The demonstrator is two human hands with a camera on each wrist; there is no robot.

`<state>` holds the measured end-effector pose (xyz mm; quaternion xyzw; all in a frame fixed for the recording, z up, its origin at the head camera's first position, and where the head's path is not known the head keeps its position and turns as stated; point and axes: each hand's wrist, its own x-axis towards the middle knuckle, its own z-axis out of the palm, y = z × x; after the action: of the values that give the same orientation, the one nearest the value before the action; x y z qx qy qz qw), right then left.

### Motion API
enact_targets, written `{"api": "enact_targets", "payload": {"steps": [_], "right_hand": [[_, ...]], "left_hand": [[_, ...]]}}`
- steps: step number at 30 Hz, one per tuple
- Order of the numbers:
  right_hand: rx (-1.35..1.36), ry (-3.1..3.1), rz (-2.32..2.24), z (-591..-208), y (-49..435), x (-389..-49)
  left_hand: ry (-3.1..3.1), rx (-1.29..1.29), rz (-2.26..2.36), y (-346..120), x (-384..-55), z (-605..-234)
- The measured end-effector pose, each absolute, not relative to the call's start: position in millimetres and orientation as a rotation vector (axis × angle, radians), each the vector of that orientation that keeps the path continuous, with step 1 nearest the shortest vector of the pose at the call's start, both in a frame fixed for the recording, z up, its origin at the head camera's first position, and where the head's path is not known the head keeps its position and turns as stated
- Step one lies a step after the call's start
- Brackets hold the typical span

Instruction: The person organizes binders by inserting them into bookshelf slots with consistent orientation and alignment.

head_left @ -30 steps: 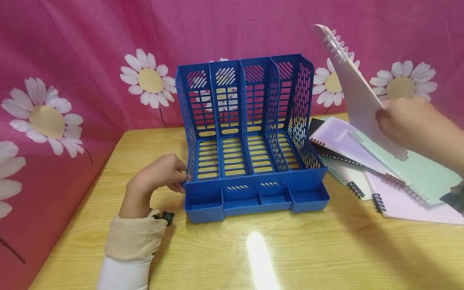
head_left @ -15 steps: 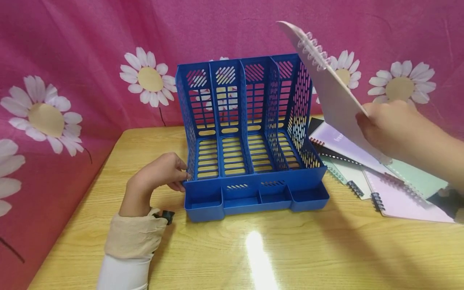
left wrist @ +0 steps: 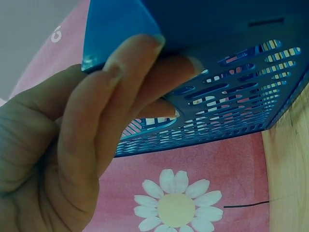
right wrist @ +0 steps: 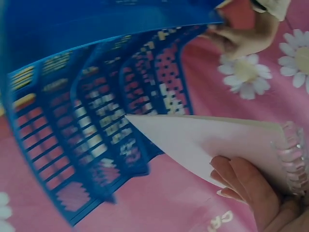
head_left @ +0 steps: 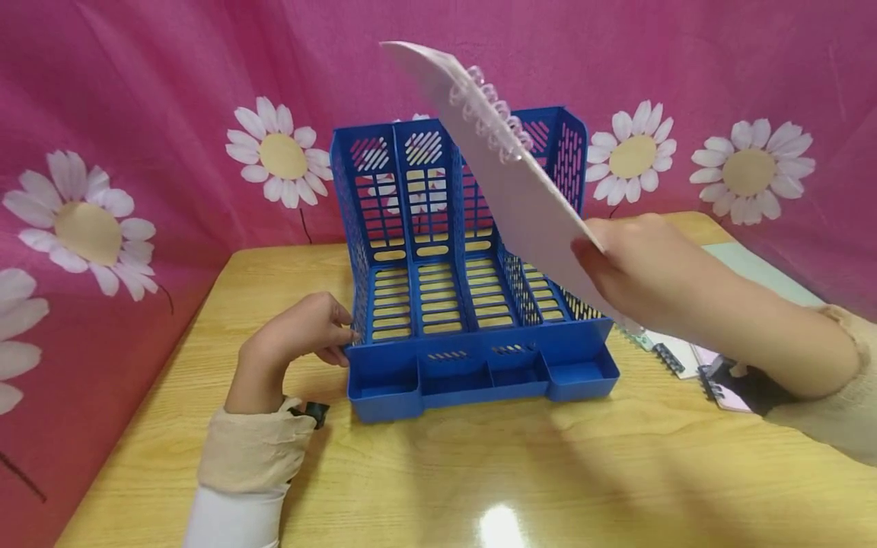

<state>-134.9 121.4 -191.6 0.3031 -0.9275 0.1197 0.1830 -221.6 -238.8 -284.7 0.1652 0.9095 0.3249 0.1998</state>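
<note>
A blue plastic file organizer (head_left: 479, 358) with tall slotted dividers stands on the table, small trays along its front. My left hand (head_left: 304, 327) grips its left front edge; in the left wrist view, fingers (left wrist: 130, 72) bend over the corner of the side panel. Above the right-hand compartments, my right hand (head_left: 637, 262) holds a pale pink notebook (head_left: 500, 179) with clear coil binding, tilted with its upper end toward the left. The right wrist view shows fingers (right wrist: 241, 179) against the notebook's cover, whose pointed corner overlaps the dividers there.
Several coil-bound notebooks (head_left: 668, 346) lie on the wooden table (head_left: 425, 487) to the organizer's right, partly hidden by my right forearm. A pink cloth (head_left: 205, 46) printed with daisies hangs behind and to the left.
My right hand has carried the pale pink notebook leftward from over the notebook pile to over the organizer. My left hand has kept its grip on the organizer's edge.
</note>
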Motion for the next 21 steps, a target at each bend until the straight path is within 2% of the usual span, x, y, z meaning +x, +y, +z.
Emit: {"api": "enact_targets", "payload": {"steps": [14, 21], "right_hand": [[0.980, -2.557, 0.424, -186.5, 59.2, -143.0], [0.902, -2.630, 0.440, -189.1, 37.6, -154.4]], "left_hand": [[2.585, 0.432, 0.848, -241.0, -220.9, -282.6], [2.587, 0.384, 0.840, -237.8, -221.8, -284.3]]}}
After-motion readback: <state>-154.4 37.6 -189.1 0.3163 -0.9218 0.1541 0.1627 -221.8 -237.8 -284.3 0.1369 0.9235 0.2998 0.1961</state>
